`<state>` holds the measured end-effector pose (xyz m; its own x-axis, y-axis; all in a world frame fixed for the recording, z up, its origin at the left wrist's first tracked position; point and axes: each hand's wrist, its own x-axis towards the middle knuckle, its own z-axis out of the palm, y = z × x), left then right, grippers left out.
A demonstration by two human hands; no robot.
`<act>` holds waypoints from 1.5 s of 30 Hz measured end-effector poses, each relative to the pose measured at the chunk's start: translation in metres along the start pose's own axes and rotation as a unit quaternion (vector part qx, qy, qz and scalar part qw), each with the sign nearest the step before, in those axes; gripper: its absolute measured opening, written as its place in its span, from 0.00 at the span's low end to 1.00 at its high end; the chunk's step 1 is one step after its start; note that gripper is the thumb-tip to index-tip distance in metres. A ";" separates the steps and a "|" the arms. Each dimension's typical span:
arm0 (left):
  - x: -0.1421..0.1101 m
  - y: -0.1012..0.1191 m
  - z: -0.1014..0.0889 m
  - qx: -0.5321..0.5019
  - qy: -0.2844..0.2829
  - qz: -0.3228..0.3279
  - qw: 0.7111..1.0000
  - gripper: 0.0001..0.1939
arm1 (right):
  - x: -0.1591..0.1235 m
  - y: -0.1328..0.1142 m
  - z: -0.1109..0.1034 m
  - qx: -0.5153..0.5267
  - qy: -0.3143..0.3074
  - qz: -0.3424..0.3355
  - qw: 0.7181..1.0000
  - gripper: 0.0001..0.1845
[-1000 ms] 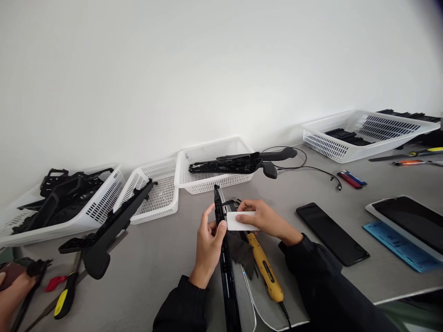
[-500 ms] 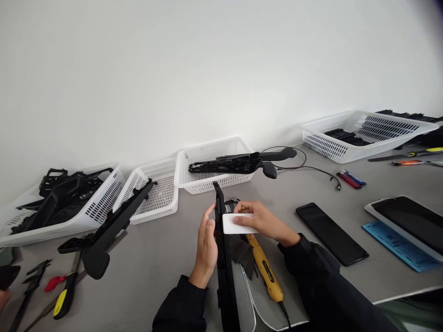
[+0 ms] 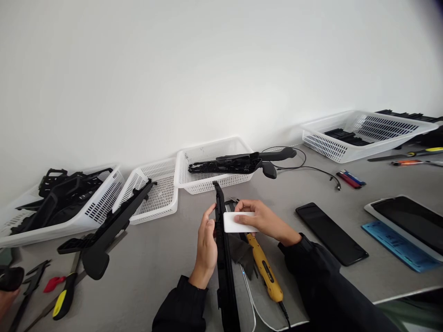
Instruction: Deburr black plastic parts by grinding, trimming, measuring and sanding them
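My left hand (image 3: 206, 249) grips the left side of a long, narrow black plastic part (image 3: 226, 281), its fingertips partly hidden behind the part. This part stretches from the bottom edge of the view up toward the baskets. In my right hand (image 3: 265, 220) is a flat white rectangular block (image 3: 230, 224), pinched between thumb and fingers, its left end against or very close to the black part. Beneath that hand lie a yellow corded power tool (image 3: 266, 269) and a dark cloth (image 3: 242, 251).
White baskets (image 3: 166, 210) line the wall, several holding black parts. At left are a file with a yellow-black handle (image 3: 65, 295), calipers (image 3: 32, 281) and another person's hand (image 3: 6, 299). A black phone-shaped panel (image 3: 330, 233) and blue sheet (image 3: 398, 244) lie right.
The white block and my right hand have shifted very slightly up and right. At the far left, the other person's hand with a dark object has come further into view.
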<state>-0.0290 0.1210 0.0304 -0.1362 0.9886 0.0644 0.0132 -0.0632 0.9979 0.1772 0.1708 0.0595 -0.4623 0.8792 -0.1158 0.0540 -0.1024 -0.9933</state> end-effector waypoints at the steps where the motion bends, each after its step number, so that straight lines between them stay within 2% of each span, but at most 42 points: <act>1: 0.000 0.001 0.000 -0.001 0.002 -0.005 1.000 0.31 | 0.000 0.000 0.000 0.002 -0.009 0.001 1.000 0.29; 3: 0.000 0.001 0.000 0.000 0.001 -0.014 1.000 0.32 | 0.001 0.001 0.000 -0.006 -0.010 0.004 1.000 0.28; 7: 0.001 0.001 0.000 -0.004 -0.017 -0.026 1.000 0.34 | 0.002 0.002 -0.002 -0.013 0.054 -0.005 0.998 0.29; 10: 0.000 0.002 0.000 0.001 -0.035 -0.043 0.998 0.36 | 0.001 0.002 0.001 0.044 0.081 -0.045 0.995 0.27; 13: 0.000 0.003 0.000 -0.007 -0.035 -0.046 0.998 0.36 | -0.001 0.001 0.005 0.059 0.064 -0.115 0.990 0.24; 16: 0.003 0.001 0.001 -0.040 -0.039 -0.057 0.997 0.35 | -0.002 0.000 0.010 -0.060 0.066 -0.208 0.974 0.16; 19: 0.006 -0.002 0.001 -0.068 -0.031 -0.073 0.995 0.36 | -0.003 0.001 0.014 -0.213 0.068 -0.278 0.934 0.13; 22: 0.008 -0.006 0.000 -0.080 -0.022 -0.077 0.994 0.35 | -0.001 0.005 0.018 -0.301 0.070 -0.316 0.897 0.13; 26: 0.008 -0.010 -0.001 -0.082 -0.014 -0.089 0.993 0.34 | 0.001 0.009 0.019 -0.334 0.079 -0.328 0.880 0.17; 32: 0.010 -0.006 -0.001 -0.072 -0.023 -0.086 0.993 0.35 | 0.002 0.008 0.012 -0.354 0.109 -0.334 0.867 0.18; 38: 0.010 -0.003 -0.001 -0.060 -0.017 -0.079 0.995 0.35 | 0.003 0.010 0.011 -0.345 0.099 -0.343 0.868 0.18; 45: 0.009 0.001 -0.001 -0.040 0.004 -0.052 0.998 0.34 | 0.005 0.013 0.010 -0.327 0.119 -0.334 0.876 0.18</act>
<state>-0.0308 0.1302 0.0321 -0.1400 0.9893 -0.0405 -0.0814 0.0293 0.9963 0.1672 0.1691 0.0463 -0.3898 0.7216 0.5722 0.3731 0.6918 -0.6183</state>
